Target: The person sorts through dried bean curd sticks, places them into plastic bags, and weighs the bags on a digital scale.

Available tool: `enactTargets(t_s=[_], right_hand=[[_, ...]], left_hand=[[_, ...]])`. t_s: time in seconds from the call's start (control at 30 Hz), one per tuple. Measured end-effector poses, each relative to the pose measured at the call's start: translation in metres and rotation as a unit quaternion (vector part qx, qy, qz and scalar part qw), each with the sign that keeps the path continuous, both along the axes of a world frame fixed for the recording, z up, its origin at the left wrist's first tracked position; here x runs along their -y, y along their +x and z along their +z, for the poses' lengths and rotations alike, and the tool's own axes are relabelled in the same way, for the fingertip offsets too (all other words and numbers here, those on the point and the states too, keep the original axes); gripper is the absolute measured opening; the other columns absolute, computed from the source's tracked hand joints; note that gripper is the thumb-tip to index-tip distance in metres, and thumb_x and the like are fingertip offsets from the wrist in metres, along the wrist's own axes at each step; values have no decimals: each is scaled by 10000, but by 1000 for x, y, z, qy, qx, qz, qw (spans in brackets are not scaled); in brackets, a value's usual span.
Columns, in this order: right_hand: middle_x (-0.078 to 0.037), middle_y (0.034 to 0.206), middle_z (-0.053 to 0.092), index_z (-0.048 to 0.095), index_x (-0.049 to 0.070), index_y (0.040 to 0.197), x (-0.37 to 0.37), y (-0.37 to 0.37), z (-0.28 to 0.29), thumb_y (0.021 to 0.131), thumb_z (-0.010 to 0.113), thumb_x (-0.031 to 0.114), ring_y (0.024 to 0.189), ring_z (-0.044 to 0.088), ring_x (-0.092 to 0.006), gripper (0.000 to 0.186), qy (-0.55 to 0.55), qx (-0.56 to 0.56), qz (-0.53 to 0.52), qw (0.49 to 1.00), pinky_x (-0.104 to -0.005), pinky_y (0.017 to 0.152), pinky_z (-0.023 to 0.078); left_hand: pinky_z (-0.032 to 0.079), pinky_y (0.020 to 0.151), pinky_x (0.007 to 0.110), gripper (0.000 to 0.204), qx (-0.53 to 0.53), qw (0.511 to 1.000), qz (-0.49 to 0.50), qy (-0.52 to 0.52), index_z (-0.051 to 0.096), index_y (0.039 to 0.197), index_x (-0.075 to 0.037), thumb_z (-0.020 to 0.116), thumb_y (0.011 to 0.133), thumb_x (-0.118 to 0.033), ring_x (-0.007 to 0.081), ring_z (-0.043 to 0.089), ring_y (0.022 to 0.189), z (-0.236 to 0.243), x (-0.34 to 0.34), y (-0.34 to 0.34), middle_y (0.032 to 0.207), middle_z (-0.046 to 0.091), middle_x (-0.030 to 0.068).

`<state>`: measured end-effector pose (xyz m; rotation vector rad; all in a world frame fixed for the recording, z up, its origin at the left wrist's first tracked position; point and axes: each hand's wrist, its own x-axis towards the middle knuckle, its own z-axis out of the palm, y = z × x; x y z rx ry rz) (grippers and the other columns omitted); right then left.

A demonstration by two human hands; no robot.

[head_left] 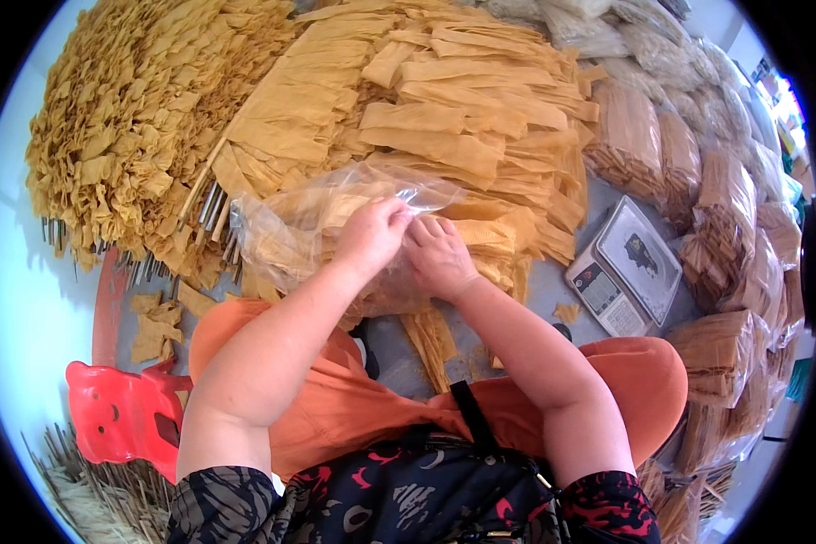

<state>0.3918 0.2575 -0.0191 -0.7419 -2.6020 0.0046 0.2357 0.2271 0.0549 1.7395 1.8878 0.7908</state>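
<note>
My left hand (374, 231) pinches a large clear plastic bag (286, 231) near its top edge, at the centre of the view. My right hand (440, 258) is beside it, fingers curled on the same plastic. Crumpled and loosely open, the bag lies over long, wrinkled yellow sheets (453, 127) piled in front of me. More of these strips hang down below the bag between my orange-clad knees.
A denser yellow pile (127, 118) with rods stands left. A scale (626, 263) sits at right, beside stacked bagged bundles (716, 227) and pale bags (607, 32) behind. A red plastic stool (109, 408) is at lower left, near sticks (72, 480).
</note>
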Motion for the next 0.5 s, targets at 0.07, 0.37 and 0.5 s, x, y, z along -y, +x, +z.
enactTargets(t_s=[0.07,0.37,0.5], right_hand=[[-115,1295,539,526,56,1330,0,7,15,742,692,334,1228,478,-289,672,-61,-33,14,997,-449,1044,343],[-80,1083,612,557,188,1317,-10,50,21,796,690,348,1005,591,-287,561,-60,-44,-71,995,-421,869,423],[-69,909,610,638,127,936,-11,31,15,783,646,256,866,599,-258,200,-2,-55,-19,998,-386,806,427]], left_hand=[[518,760,379,258,48,998,21,16,662,968,-5,608,938,-255,294,671,825,-17,-5,-6,876,697,138],[466,687,245,201,243,968,45,33,662,1068,-40,554,1000,-196,80,549,787,-3,2,21,962,655,13],[499,753,287,195,125,990,-16,57,652,1061,-24,573,977,-181,139,604,846,11,9,40,976,677,59]])
